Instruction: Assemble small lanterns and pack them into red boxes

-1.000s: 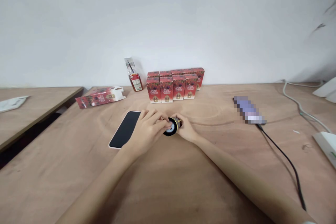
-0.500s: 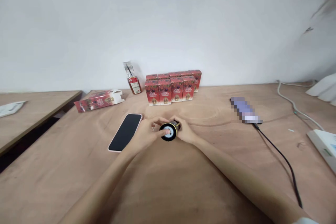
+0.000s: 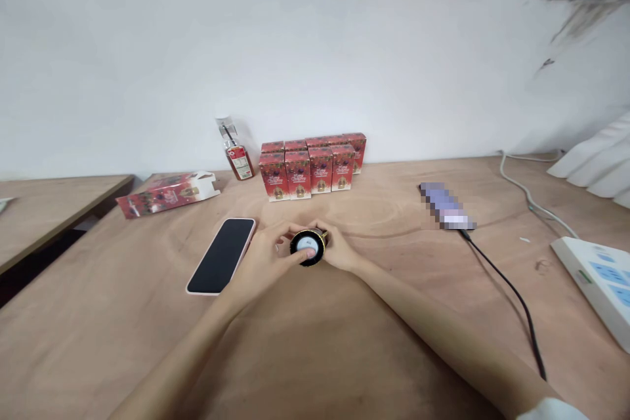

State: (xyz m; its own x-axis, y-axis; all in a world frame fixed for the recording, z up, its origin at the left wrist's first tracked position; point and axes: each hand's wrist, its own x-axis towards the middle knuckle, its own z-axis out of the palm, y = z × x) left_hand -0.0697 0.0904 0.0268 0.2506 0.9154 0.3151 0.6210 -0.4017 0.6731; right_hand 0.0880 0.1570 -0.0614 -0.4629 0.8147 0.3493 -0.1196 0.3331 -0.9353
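Note:
Both my hands hold what looks like a small black-and-gold lantern (image 3: 308, 244), its round base turned toward me with a white disc in the middle. My left hand (image 3: 270, 251) grips it from the left, thumb pressed on the edge of the white disc. On the other side my right hand (image 3: 339, 251) wraps round its far part, which is mostly hidden behind the base and fingers. Just left of my left hand lies a dark-screened phone (image 3: 222, 256) in a pale pink case.
Several red printed boxes (image 3: 298, 175) stand in rows near the wall. To their left are a bottle of dark liquid (image 3: 239, 159) and an opened red box (image 3: 167, 193) on its side. A charging phone (image 3: 445, 205), its black cable (image 3: 506, 285) and a white power strip (image 3: 598, 289) lie right.
The view has shifted right, so everything sits further left in it. The lantern's base has tilted to face me a little differently, and my left thumb is lower on the white disc.

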